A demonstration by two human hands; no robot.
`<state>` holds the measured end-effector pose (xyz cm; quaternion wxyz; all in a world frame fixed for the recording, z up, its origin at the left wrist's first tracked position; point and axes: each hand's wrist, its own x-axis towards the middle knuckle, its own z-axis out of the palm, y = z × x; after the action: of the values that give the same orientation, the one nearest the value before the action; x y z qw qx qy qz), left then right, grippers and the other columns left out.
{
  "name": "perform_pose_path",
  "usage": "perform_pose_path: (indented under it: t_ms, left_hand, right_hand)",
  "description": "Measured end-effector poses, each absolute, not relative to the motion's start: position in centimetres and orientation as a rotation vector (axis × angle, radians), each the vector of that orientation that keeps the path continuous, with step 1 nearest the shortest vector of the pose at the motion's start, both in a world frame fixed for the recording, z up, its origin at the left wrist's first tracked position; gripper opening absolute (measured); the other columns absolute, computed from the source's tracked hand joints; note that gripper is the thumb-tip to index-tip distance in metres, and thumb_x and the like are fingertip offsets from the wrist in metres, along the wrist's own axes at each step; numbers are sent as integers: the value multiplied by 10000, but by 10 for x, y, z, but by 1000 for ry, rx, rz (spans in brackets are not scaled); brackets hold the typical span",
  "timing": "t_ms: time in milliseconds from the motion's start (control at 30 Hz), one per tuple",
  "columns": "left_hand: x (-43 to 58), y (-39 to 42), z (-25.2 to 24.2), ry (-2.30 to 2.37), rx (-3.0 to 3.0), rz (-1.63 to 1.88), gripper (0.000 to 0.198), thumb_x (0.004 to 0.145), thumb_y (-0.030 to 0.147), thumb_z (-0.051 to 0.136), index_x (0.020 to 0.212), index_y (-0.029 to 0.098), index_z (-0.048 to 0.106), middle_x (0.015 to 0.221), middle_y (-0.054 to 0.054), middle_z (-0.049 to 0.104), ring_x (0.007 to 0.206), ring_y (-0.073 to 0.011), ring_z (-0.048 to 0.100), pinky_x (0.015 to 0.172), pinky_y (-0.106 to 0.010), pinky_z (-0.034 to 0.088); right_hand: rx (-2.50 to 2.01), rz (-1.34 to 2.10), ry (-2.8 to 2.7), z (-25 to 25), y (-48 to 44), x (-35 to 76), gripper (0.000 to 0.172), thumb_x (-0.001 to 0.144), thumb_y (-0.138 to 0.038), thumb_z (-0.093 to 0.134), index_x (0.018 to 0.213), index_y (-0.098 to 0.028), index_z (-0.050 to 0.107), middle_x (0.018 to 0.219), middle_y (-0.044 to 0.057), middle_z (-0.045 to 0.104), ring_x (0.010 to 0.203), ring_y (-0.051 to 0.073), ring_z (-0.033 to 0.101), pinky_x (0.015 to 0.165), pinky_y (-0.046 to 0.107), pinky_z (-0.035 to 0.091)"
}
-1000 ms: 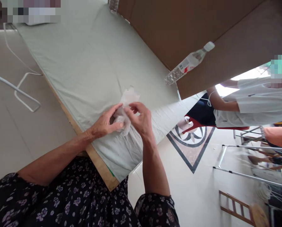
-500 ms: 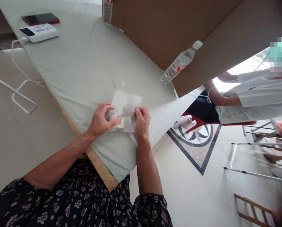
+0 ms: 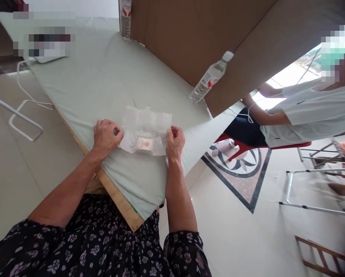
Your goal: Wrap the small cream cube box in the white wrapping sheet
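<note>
A translucent white wrapping sheet [image 3: 149, 120], crinkled like thin plastic or bubble wrap, lies spread on the cloth-covered table. On its near part sits a small cream rectangular block [image 3: 145, 144] with a red printed mark on top. My left hand [image 3: 106, 136] is closed, thumb and forefinger pinching the sheet's left edge. At the opposite side my right hand [image 3: 176, 143] pinches the right edge, its other fingers curled. Neither hand touches the block.
A water bottle [image 3: 211, 78] leans by a big brown cardboard panel [image 3: 184, 34]; a second bottle [image 3: 126, 21] stands farther back. A white corded device [image 3: 49, 57] lies at far left. To the right, a person in a white shirt [image 3: 311, 111] sits on a red chair.
My left hand has moved left, off the middle of the sheet to its edge, uncovering the block. The sheet now lies spread wider. My right hand stays at the right edge.
</note>
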<state>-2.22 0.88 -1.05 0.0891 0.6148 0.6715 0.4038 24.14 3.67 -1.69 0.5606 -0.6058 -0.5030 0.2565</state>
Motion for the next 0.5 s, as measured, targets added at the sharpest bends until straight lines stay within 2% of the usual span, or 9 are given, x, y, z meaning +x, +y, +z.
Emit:
perform_pose_path:
  t_ms: [133, 267, 333, 400, 500]
  left_hand:
    - [-26, 1, -8, 2011, 1855, 1237, 98, 720, 228, 673, 810, 243, 639, 882, -82, 661, 996, -343, 602, 1048, -622, 454]
    - [-13, -17, 25, 1823, 2039, 1299, 141, 825, 227, 623, 958, 233, 668, 1009, -82, 709, 1060, -311, 634, 1083, -545, 461]
    - [-3, -21, 40, 1672, 2152, 1214, 239, 852, 250, 609, 1080, 220, 674, 1144, -93, 728, 1147, -303, 630, 1085, -501, 479]
    - [5, -21, 48, 1637, 2161, 1043, 421, 851, 311, 622, 1255, 192, 638, 1246, -117, 720, 1186, -308, 628, 1072, -493, 494]
    - [7, -23, 52, 1591, 2010, 834, 683, 880, 469, 619, 1474, 153, 503, 1187, -127, 748, 1030, -272, 696, 911, -413, 561]
  right_hand:
    - [-1384, 371, -1248, 2, 11, 239, 234, 901, -402, 603, 1054, -230, 645, 1027, 64, 737, 908, 188, 679, 792, 347, 539]
    - [-1266, 411, -1556, 22, -18, 230, 236, 972, -452, 594, 1069, -253, 677, 1071, 66, 755, 933, 195, 693, 826, 360, 572]
    - [-1267, 462, -1655, 24, -24, 225, 318, 959, -495, 629, 1153, -248, 678, 1167, 92, 754, 1009, 216, 700, 849, 374, 586]
    - [-1325, 490, -1671, 23, -25, 223, 405, 939, -507, 656, 1238, -234, 667, 1206, 114, 754, 1065, 240, 702, 887, 403, 592]
    - [-1339, 577, -1672, 24, -31, 228, 330, 963, -422, 624, 1222, -230, 699, 1075, 79, 788, 972, 214, 722, 911, 396, 590]
